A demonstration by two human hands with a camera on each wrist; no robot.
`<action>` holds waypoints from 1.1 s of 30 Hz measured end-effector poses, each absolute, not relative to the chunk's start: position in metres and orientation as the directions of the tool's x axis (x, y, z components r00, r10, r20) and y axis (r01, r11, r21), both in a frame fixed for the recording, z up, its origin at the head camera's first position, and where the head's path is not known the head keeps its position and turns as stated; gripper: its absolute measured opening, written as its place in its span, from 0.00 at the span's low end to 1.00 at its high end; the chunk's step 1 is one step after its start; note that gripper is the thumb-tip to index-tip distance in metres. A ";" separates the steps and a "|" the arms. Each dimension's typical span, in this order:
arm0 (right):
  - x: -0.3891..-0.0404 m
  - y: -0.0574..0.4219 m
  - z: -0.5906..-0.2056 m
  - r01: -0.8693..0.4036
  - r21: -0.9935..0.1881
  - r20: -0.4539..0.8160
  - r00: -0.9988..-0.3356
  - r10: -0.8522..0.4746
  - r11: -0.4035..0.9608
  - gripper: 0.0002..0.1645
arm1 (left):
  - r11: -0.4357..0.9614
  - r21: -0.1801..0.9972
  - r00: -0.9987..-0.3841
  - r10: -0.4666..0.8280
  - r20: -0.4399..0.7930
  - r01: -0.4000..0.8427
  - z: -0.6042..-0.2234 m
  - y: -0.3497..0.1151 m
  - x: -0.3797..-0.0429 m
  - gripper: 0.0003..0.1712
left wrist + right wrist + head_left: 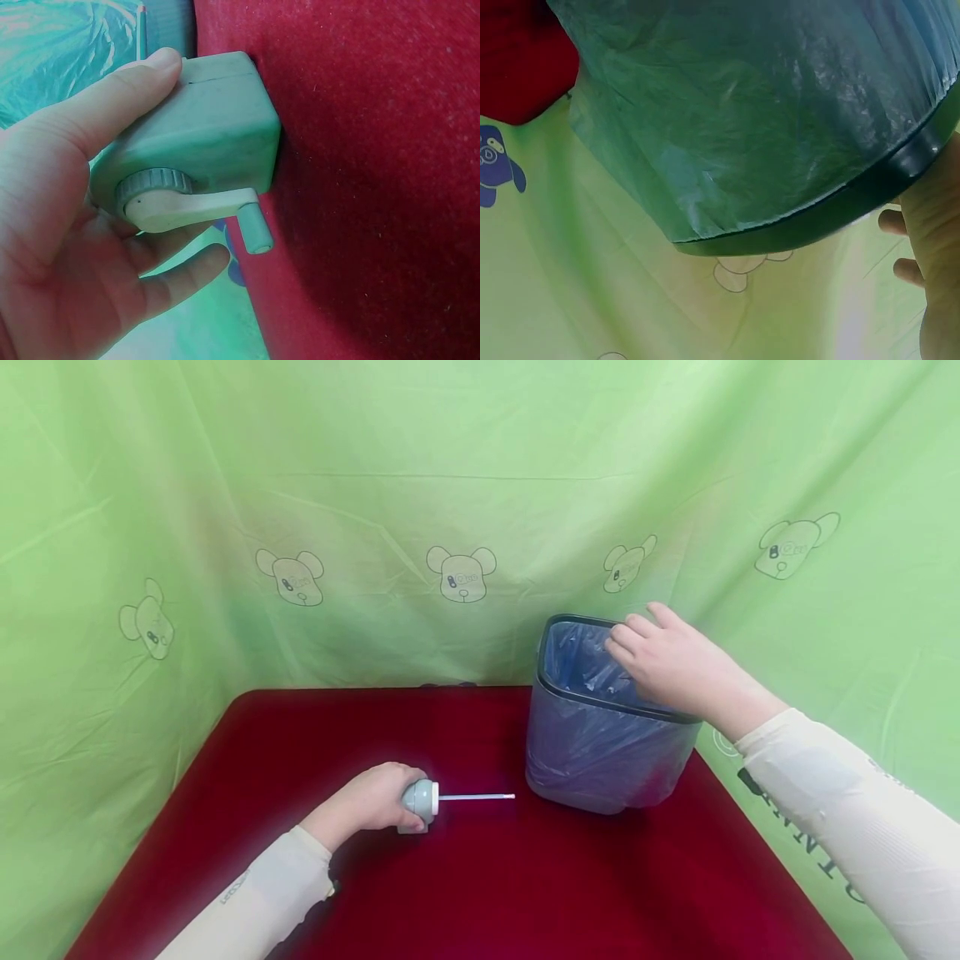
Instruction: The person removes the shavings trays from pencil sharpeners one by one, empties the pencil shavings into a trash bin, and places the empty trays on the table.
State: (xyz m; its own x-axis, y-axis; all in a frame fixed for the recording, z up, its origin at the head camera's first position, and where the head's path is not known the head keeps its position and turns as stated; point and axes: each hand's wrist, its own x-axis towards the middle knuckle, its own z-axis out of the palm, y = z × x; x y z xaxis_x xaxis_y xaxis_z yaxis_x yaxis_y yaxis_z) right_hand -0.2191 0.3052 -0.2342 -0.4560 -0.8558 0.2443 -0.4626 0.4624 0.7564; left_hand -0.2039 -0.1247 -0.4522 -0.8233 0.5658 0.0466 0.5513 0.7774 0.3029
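Observation:
My left hand (382,797) grips a grey-green pencil sharpener (202,124) resting on its side on the red cloth, thumb along its top. Its hand crank (187,208) with a small green knob shows in the left wrist view. From the sharpener's white front a pale pencil (476,797) sticks out to the right, toward the bin. Over the mouth of the trash bin (611,752) hangs my right hand (663,660), fingers loosely bent and no object visible in them. In the right wrist view, the dark rim (840,199) partly covers that hand.
A thin translucent bag (573,652) lines the bin and folds down outside its rim. The bin stands at the right side of the red-covered table (480,893). Green curtains (480,443) with printed bear heads close in the back and sides.

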 end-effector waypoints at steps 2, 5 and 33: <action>-0.220 0.306 -0.235 -0.464 0.750 0.255 -0.455 -0.853 0.472 0.25 | 0.779 0.297 -0.823 0.567 0.046 0.553 -0.453 -0.125 -0.204 0.35; -0.220 0.306 -0.236 -0.466 0.741 0.266 -0.459 -0.848 0.484 0.25 | 0.776 0.295 -0.820 0.570 0.051 0.558 -0.453 -0.125 -0.205 0.35; -0.218 0.312 -0.244 -0.493 0.523 0.406 -0.573 -0.712 0.695 0.39 | 0.776 0.298 -0.820 0.570 0.048 0.556 -0.455 -0.126 -0.205 0.35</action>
